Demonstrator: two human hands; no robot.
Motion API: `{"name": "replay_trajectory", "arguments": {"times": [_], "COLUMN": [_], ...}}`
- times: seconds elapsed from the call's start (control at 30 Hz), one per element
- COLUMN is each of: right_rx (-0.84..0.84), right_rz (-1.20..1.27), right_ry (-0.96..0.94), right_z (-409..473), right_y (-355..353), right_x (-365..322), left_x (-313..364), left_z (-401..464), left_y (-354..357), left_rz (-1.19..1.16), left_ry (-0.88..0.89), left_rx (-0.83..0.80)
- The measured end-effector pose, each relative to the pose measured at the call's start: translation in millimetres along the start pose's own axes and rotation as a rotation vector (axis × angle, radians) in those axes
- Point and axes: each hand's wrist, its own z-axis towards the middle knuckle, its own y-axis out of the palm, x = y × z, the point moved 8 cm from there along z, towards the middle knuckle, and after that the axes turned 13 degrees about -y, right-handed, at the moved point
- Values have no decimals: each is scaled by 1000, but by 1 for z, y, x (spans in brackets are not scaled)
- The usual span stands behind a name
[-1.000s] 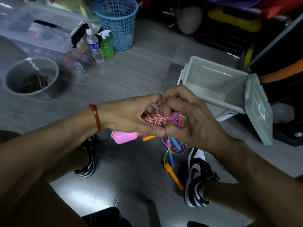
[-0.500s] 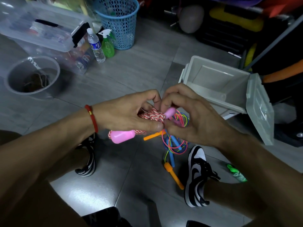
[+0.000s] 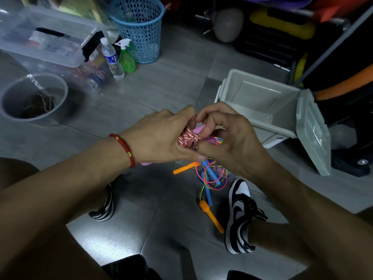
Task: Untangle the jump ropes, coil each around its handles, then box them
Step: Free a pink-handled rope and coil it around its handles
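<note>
One grey tiled floor [image 3: 171,89] carries everything here. Far left sits one clear plastic storage tub with a black latch [image 3: 46,41], and to the right lies one pale grey plastic box [image 3: 260,102] tipped on its side, its hinged lid [image 3: 312,132] swung open toward the camera. One blue mesh waste basket [image 3: 139,27] stands at the back; one clear round bucket [image 3: 34,96] holds something dark that is too blurred to name. Two black-and-white sneakers are planted on the floor, left [image 3: 103,209] and right [image 3: 240,217]. One clear water bottle [image 3: 112,57] and one green spray bottle [image 3: 126,57] stand side by side, just beside the basket.

Now the ropes, centre frame! Both hands meet above the floor: the left hand [image 3: 161,136], one red cord bracelet [image 3: 124,148] on its wrist, curls around the red-and-white braided rope coil [image 3: 187,138], and the right hand [image 3: 232,138] pinches at that same bundle, where pink plastic handles [image 3: 198,129] peek out. Below them, on the floor, lies the thin multicoloured cord tangle [image 3: 212,174] with two orange handles, one upper [image 3: 184,167] and one lower [image 3: 212,216], and two blue handles [image 3: 209,194] that cross in it.
</note>
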Motion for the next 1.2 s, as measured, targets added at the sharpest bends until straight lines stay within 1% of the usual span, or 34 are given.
{"name": "replay_trajectory", "arguments": {"times": [0.07, 0.13, 0.3, 0.4, 0.5, 0.6, 0.73, 0.8, 0.9, 0.93, 1.1, 1.2], "right_rx": [13, 22, -4, -80, -176, -218, -205, -171, -79, -56, 5, 52], "right_rz": [-1, -14, -9, -21, -54, -85, -192, -204, -198, -189, -80, -152], "right_ry": [13, 21, 4, -44, -44, -55, -105, -106, -96, -87, -20, -77], "right_z": [0, -1, 2, 0, -3, -3, -6, -7, -6, -7, -12, -12], "right_y": [-1, -5, -12, -5, -3, -8, -6, -8, -22, -26, -35, -42], "right_x": [1, 3, 6, 4, 5, 4, -2, -3, -5, -6, -6, -13], "left_x": [4, 7, 15, 14, 11, 13, 18, 22, 29, 33, 49, 55], "left_z": [1, 3, 6, 4, 2, 2, 3, 4, 4, 3, -5, -7], "left_y": [4, 6, 7, 14, 21, 22, 21, 22, 18, 16, 8, 8], "left_rz": [144, 185, 167, 169, 142, 137, 275, 336, 320, 323, 350, 340], "left_ry": [-51, -56, 1, 36, 36, 40, 61, 45, -43, -43, 42, 60], "left_rx": [39, 32, 8, -17, -48, -35, 41, 60, 66, 72, 137, 150]}}
